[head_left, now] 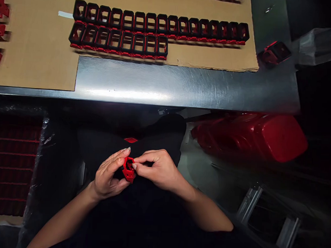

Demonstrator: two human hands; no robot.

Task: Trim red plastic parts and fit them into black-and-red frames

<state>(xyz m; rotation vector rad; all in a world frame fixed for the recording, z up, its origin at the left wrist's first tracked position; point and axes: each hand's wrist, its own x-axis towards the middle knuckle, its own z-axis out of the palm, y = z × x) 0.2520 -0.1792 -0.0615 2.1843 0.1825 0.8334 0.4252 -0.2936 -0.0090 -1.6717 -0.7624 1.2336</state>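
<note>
bare forearms (pixel 67 211) come in from the near edge over dark clothing (pixel 143 217), ending in two hands that meet at one red part (pixel 129 175) above the lap. the left hand (pixel 109 174) cups it from the left, fingers along the upper side and thumb beneath, closed round the body. the right hand (pixel 158 170) has thumb and forefinger pinched at the right rim of the opening; whether the tips also hold a smaller piece, i cannot tell.

the part looks like moulded plastic: probably light, stiff and a bit slick, with thin walls that may crack or flex if pried. best held by the outer walls, low on the body, with the open end left free for fingertips.

further off, a crate (pixel 40 166) of red pieces sits left and a glossy red object (pixel 283 139) right. beyond runs a metal table (pixel 169 82) with cardboard (pixel 35 43) on it, bearing a near row (pixel 121 41) and a longer far row (pixel 167 25) of black-and-red frames. one loose frame (pixel 273 55) rests at the right, just beside the cardboard
</note>
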